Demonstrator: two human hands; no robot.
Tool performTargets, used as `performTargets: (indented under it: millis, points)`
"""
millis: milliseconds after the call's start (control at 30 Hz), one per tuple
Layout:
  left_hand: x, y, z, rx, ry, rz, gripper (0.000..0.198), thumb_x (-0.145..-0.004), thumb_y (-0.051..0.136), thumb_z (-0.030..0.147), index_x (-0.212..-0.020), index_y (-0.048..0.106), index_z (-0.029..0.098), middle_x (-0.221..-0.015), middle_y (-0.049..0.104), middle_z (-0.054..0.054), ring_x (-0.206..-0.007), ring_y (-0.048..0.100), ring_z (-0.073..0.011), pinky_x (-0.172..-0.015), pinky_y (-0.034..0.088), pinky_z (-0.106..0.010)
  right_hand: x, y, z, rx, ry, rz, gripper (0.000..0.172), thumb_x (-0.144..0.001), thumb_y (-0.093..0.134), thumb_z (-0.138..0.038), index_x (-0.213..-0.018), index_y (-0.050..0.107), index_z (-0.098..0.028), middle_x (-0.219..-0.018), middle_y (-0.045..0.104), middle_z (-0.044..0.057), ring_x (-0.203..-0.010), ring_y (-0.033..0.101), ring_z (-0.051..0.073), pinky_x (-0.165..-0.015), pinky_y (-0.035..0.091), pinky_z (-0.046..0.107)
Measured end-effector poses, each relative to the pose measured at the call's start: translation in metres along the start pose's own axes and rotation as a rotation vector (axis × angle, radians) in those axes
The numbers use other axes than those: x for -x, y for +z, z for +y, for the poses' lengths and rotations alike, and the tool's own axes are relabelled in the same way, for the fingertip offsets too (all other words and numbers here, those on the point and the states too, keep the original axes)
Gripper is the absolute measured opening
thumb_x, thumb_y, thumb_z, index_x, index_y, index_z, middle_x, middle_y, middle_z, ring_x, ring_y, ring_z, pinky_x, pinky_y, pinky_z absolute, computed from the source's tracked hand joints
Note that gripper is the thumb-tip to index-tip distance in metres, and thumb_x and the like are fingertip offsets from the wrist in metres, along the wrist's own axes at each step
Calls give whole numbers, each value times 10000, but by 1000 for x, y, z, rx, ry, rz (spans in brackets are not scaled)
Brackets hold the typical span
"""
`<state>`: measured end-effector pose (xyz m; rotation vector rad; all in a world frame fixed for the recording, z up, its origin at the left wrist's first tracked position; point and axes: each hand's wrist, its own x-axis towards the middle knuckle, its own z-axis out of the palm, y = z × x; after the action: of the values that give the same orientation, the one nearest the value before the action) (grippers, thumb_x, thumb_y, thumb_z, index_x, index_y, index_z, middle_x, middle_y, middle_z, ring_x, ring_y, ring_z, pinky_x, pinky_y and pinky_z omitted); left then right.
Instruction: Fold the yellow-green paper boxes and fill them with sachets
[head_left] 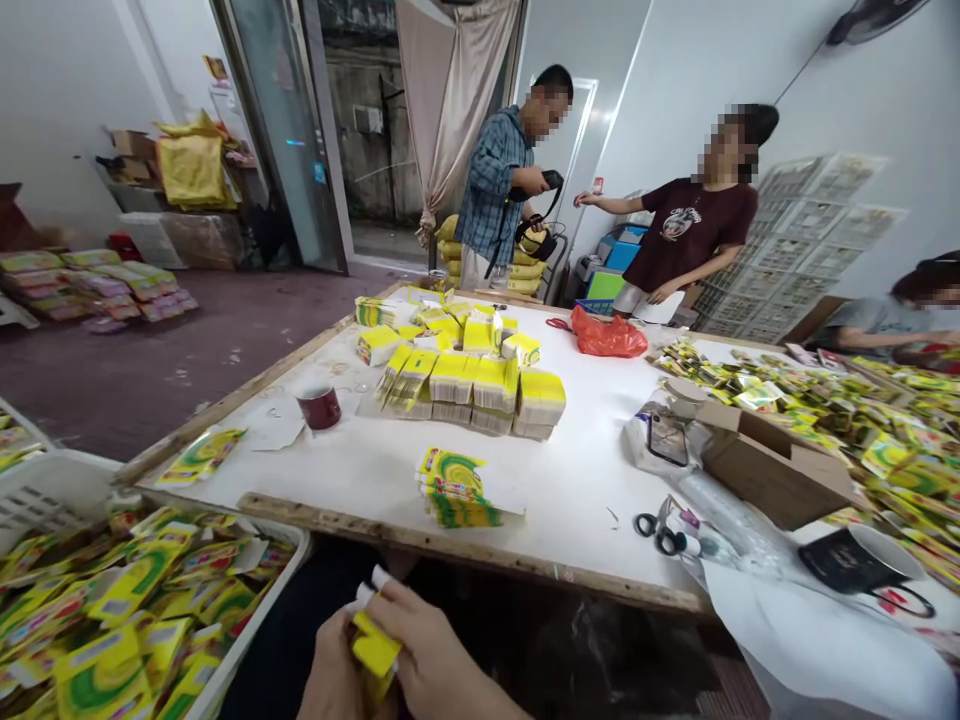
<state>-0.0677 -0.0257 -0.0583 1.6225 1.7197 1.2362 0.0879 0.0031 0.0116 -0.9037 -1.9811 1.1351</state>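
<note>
**Yellow packet pinched between both hands, below the table's near edge**

Clock face centred on the hands; 12 = straight ahead.

Grip: the left hand (330,665) and right hand (427,640) are both closed, fingers pinching a yellow packet (376,645) between them. White coverings show on two fingertips (381,577). Single piece or several: cannot tell; lower part hidden by the hands.

At 9 to 10 o'clock, just beside: white basket (79,475) full of loose yellow-green packets (105,670).

On the white table (570,490):
- Between 12 and 1, nearest: small stack of printed packets (457,490), edges fanned. Same bearing, farther: rows of packed yellow bundles (476,385).
- Between 11 and 12: dark red mug (319,408).
- Between 10 and 11: flat packet (201,455), near the left edge.
- 1 o'clock: red plastic bag (609,333).
- 2 o'clock: scissors (664,530); beyond them, open cardboard box (776,465).
- Near 3: black mug (859,558), tilted in view.

Beyond the table: person in plaid shirt (491,190) between 12 and 1, holding a black device (551,182); person in maroon shirt (682,235) at 1, one arm stretched toward the first.
</note>
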Motion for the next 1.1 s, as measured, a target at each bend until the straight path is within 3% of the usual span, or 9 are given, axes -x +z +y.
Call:
performTargets:
  millis: [133, 200, 333, 467, 667, 767, 867, 933, 1100]
  points:
    - [-4, -22, 13, -62, 22, -119, 465, -693, 698, 372, -1133, 575, 287, -986, 750, -32, -831, 740, -266, -693, 624, -337, -5, -21, 2, 116, -31, -158, 681, -874, 508, -58, -1514, 342, -219, -1616, 235, 149, -1471, 299, 259, -1152, 349, 372]
    - [-5, -40, 33, -121, 0, -202, 436, -704, 727, 392, -1101, 598, 265, -969, 757, -29, -833, 739, -251, -703, 614, -324, -2, -30, 3, 156, -6, -283, 642, -871, 561, -84, -1481, 403, -212, -1640, 115, 178, -1439, 362, 288, -1115, 395, 383]
    - [-8, -58, 63, -168, -115, -320, 519, -662, 766, 351, -1131, 611, 191, -977, 758, -42, -839, 726, -224, -762, 583, -318, 4, -44, 8, 95, -10, -316, 292, -919, 538, -138, -1179, 663, -183, -1562, 349, 163, -1371, 464, 252, -1111, 395, 407]
    - [-5, -54, 64, -147, -89, -345, 595, -639, 798, 373, -1173, 603, 199, -1048, 738, -50, -888, 710, -219, -830, 562, -327, 3, -44, 17, 47, -55, -326, 246, -918, 503, -151, -1092, 662, -223, -1468, 469, 111, -1362, 459, 221, -1107, 396, 438]
    - [-5, -47, 65, -76, -81, -218, 560, -722, 746, 378, -1210, 562, 175, -1122, 697, -89, -990, 687, -233, -918, 542, -356, -3, -31, 8, 3, -60, -43, 626, -819, 661, -253, -1383, 396, -185, -1421, 475, 174, -1289, 506, 272, -1067, 425, 449]
    - [-13, -58, 54, -20, -159, 169, 738, -712, 771, 404, -1326, 451, 151, -1317, 583, -144, -1233, 576, -274, -1069, 448, -393, -15, -63, 13, 200, -7, 233, 513, -832, 671, -354, -1291, 498, -204, -1235, 594, 123, -1105, 594, 263, -991, 466, 435]
    - [-20, -73, 35, -147, -220, 537, 1055, -644, 831, 380, -1461, 228, 94, -1570, 246, -241, -1486, 231, -319, -1225, 181, -445, -25, -106, 34, 597, 203, 568, 268, -849, 601, -295, -1086, 615, -170, -1076, 607, 136, -1013, 566, 288, -938, 450, 480]
    - [-18, -75, 27, -157, -255, 542, 1078, -667, 816, 389, -1480, 177, 83, -1601, 143, -262, -1515, 130, -323, -1233, 135, -456, -29, -123, 50, 748, 340, 579, 211, -805, 623, -263, -985, 642, -156, -1010, 590, 144, -978, 539, 304, -907, 437, 498]
    - [1, -49, 30, 94, -309, 362, 761, -788, 719, 408, -1399, 333, 170, -1496, 395, -218, -1427, 368, -310, -1132, 365, -476, -32, -128, 72, 800, 412, 511, 112, -758, 642, -223, -854, 636, -166, -879, 548, 108, -863, 492, 271, -834, 410, 430]
